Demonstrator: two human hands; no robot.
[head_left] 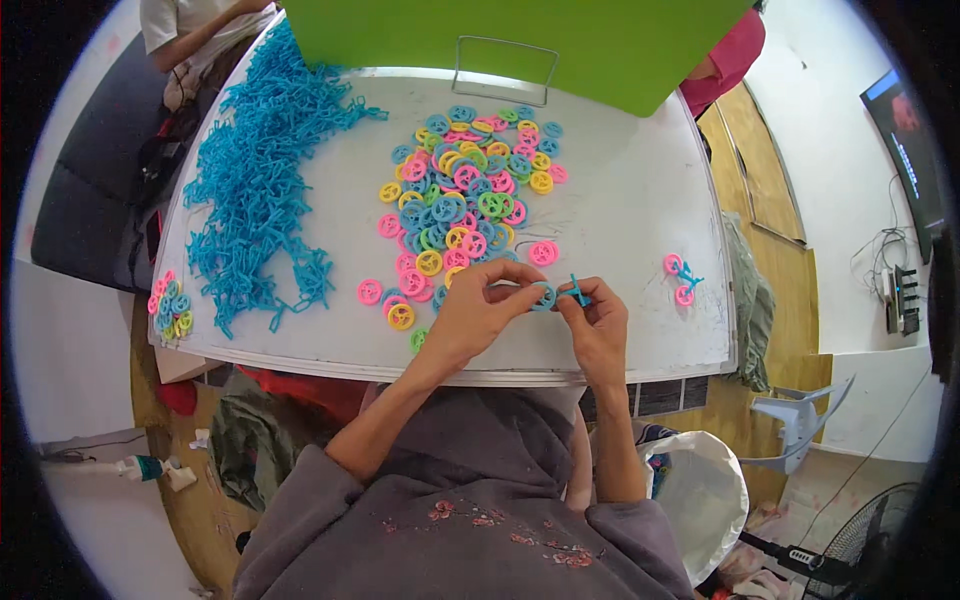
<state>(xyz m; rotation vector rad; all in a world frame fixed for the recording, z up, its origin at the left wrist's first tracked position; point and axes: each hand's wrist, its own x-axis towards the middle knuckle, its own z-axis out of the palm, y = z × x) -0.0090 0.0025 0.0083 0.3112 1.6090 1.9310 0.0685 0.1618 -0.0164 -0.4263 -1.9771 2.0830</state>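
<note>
**Small parts pinched right at the worktop's near edge**

The person's left hand (478,312) has its fingers pinched on a blue plastic wheel (543,296), and the right hand (597,325) pinches a small blue frame piece (576,291) against it. Both parts are held just above the white worktop (630,200), close to its front edge.

The likeliest slip, as I see it, is the wheel or the frame piece popping out of the fingertips if they are pressed together off-line. This near the edge, a dropped part could roll off onto the cluttered floor or into the white bag (700,495) below. The thin frame piece also looks as if it could bend under a crooked push. A stray elbow could scatter the heap of coloured wheels (460,200) just beyond the hands.

Much is hard to read. The fingertips cover the spot where wheel and frame meet, so I cannot tell whether they are already joined. The tangled pile of blue frame pieces (255,170) is too dense to pick out single parts. The finished-looking piece with pink wheels (682,280) to the right is tiny. A green board (520,40) hides the far side, and other people there are cut off.
</note>
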